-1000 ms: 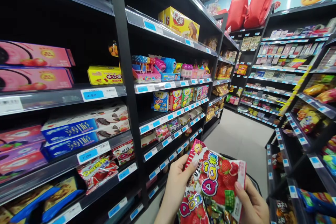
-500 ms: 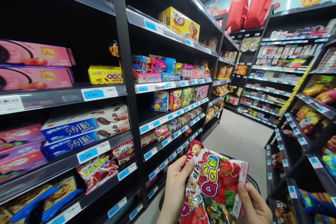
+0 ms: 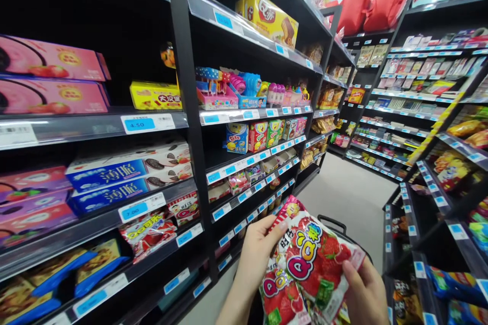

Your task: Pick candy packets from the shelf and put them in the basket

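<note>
Strawberry-printed packet (image 3: 314,259) held up clear of the shelving (image 3: 179,51), not set down; left hand (image 3: 257,246) closed thumb-foremost on its left edge; right hand (image 3: 366,287) likewise on its right; second packet (image 3: 281,292) just below, its support unclear.

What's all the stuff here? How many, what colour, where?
Plastic candy packets: two, red and white, overlapping, bottom centre
Curved handle: one, black, beyond them
Tall shelves: several, black, both sides and rear
Long cardboard boxes: two, pink, left, mid-height shelf
Slim cardboard packs: two, blue and white, one shelf lower
Short cardboard box: one, yellow, right of pink boxes
Big cardboard box: at least one, yellow, upper middle shelf
Puffy bags: at least two, red, above rear shelves
Distant goods: uncountable, mixed colours, rear shelves
Left hand: one, bare, gripping upper packet's left side
Right hand: one, bare, gripping its right end
</note>
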Available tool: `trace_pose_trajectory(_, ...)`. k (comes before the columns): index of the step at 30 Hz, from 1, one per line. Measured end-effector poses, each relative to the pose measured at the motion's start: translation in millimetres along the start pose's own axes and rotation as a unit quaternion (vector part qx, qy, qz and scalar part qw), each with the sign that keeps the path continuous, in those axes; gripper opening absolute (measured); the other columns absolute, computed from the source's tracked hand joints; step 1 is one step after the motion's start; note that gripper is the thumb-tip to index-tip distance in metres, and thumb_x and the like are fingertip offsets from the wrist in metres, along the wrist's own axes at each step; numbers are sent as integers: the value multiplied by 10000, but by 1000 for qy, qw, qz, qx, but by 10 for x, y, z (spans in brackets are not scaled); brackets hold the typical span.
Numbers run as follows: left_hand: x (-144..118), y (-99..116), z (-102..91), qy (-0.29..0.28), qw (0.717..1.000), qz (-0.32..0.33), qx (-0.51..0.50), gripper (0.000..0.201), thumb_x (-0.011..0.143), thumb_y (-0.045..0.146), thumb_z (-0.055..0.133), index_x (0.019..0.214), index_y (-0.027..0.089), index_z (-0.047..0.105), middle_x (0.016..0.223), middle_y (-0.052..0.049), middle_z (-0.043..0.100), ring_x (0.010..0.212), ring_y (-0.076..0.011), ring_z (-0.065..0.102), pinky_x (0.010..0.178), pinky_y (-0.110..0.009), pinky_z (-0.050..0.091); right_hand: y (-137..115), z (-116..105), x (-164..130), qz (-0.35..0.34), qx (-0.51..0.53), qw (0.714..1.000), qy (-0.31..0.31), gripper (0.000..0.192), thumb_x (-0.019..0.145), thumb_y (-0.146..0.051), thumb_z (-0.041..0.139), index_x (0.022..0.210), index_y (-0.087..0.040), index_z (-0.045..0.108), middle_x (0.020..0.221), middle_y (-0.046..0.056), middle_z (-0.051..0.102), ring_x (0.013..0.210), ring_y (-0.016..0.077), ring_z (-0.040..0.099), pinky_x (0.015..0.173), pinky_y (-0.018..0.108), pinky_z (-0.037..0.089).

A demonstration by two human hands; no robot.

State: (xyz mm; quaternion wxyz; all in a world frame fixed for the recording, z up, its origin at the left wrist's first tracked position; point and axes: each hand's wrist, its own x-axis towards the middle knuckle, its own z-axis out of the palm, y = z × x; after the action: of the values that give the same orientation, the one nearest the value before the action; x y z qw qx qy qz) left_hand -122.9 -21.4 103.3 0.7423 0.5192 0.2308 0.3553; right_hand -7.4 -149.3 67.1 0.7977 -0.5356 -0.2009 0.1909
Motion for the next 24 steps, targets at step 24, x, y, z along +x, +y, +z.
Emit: trace_pose_trajectory(24, 532, -838, -467, 17, 767, -222, 602, 499, 572, 408, 766, 934, 77, 676, 1195, -308, 597, 1158, -477, 505, 856, -492, 415, 800, -14, 380, 169, -530, 791, -256, 338, 595, -411, 770, 744, -183, 571, 865, 126, 658, 944, 351, 587, 822, 428, 408)
